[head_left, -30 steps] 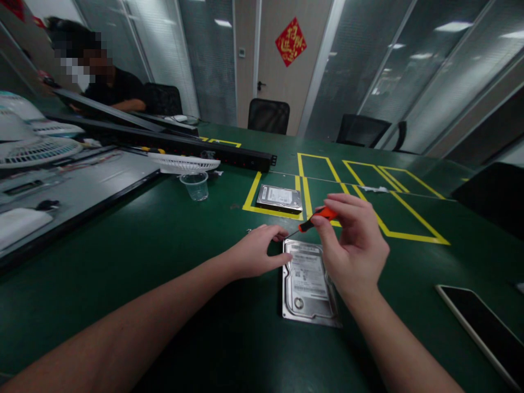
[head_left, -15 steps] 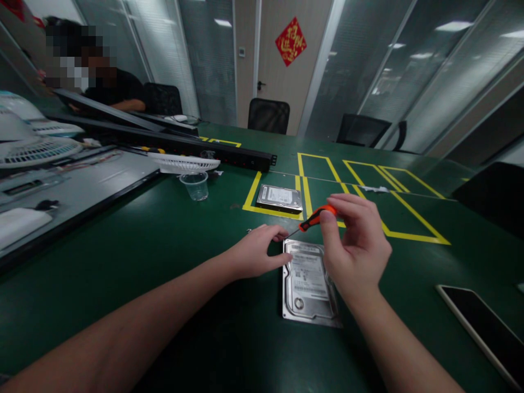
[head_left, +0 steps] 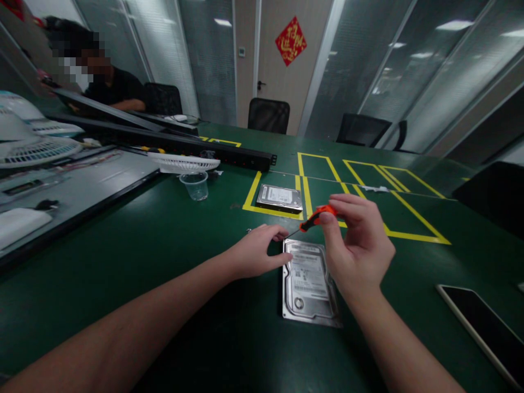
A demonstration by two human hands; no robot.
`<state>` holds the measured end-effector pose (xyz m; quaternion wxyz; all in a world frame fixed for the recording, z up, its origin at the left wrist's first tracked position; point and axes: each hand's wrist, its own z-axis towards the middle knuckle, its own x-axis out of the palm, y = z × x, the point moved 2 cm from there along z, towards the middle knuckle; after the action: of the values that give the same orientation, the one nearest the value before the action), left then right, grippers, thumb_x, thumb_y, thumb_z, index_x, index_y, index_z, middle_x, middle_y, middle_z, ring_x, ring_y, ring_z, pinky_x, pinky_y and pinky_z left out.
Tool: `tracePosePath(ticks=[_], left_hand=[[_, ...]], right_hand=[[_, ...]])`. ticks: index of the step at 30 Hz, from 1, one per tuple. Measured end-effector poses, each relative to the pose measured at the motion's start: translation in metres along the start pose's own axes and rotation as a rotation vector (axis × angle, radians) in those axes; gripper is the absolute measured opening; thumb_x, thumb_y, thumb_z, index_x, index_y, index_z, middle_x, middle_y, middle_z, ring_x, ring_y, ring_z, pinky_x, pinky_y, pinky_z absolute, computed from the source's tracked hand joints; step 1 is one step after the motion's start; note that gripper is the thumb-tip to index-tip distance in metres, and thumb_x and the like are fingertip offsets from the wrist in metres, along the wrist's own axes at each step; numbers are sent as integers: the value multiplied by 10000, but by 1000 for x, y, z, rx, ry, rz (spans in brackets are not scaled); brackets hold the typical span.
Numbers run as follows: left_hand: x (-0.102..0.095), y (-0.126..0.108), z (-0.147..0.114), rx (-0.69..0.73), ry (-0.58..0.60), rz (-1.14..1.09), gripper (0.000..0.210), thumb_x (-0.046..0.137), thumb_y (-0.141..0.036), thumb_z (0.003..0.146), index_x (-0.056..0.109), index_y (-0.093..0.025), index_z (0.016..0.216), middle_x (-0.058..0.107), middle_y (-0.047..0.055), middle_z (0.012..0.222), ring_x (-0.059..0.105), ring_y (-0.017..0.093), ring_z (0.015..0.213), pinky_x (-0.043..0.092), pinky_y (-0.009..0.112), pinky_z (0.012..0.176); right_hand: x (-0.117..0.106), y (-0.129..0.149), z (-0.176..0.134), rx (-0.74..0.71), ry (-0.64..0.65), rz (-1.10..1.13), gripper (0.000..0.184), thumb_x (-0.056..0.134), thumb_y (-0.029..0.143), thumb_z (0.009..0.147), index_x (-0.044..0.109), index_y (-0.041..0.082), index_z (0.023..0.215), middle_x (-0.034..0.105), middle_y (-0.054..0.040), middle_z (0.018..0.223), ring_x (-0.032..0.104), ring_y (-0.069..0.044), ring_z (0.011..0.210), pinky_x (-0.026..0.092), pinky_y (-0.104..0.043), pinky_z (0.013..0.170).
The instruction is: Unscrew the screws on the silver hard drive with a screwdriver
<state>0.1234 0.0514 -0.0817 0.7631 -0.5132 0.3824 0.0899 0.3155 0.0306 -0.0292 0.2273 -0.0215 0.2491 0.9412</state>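
Note:
A silver hard drive (head_left: 310, 289) with a white label lies flat on the green table, its long side pointing away from me. My left hand (head_left: 262, 248) grips its far left corner, thumb on the top edge and fingers curled by the corner. In my right hand (head_left: 360, 240) is a screwdriver (head_left: 315, 218) with an orange and black handle, held tilted between thumb and fingers. Its thin shaft slopes down to the drive's far left corner, beside my left fingertips. The exact contact of the tip is too small to make out.
Beyond lies a second hard drive (head_left: 280, 197) inside a yellow-taped rectangle. Left of it stand a clear plastic cup (head_left: 195, 186), a white fan grille (head_left: 183, 162) and a long black bar (head_left: 229, 155). A phone (head_left: 483, 327) lies at right. Another person (head_left: 118, 90) sits far left.
My right hand has shifted very slightly to the right and turned a little with the screwdriver. My left hand and the hard drive have stayed in place.

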Motion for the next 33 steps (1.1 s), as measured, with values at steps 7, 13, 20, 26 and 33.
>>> tracePosePath(ticks=[7,13,20,26,33], left_hand=[[1,1,1,2,-2,8,460,783,-384,881,650,-170,1266,717,124,1208,672,300,1138,543,472,989],[1,2,0,13,-4,5,462,777,-397,888,649,-181,1277,717,125,1217,671,299,1145,549,472,993],[0,0,0,2,-6,9,432,773,-378,887,654,-190,1257,721,117,1214,672,302,1144,546,478,999],[1,1,0,0,-8,6,456,782,-393,879,655,-183,1263,719,127,1206,678,303,1132,552,471,993],[0,0,0,4,-7,0,449,776,-390,886,651,-181,1263,717,123,1205,672,304,1131,549,486,988]], right_hand=[[1,5,0,-3,34,-5,266,695,116,913,717,220,1157,689,-103,1180,677,-269,1101,591,-456,869],[2,3,0,16,7,-24,244,728,141,897,687,224,1123,677,-97,1171,682,-269,1095,602,-456,877],[2,-2,-2,41,6,8,252,751,166,908,673,245,1135,674,-89,1195,706,-263,1090,638,-466,882],[-1,2,2,-30,30,-83,230,750,167,912,750,242,1130,710,-93,1167,690,-271,1100,610,-476,916],[-3,7,3,-31,110,-106,339,548,150,1010,729,273,1269,696,-99,1280,661,-279,1214,563,-518,1020]])
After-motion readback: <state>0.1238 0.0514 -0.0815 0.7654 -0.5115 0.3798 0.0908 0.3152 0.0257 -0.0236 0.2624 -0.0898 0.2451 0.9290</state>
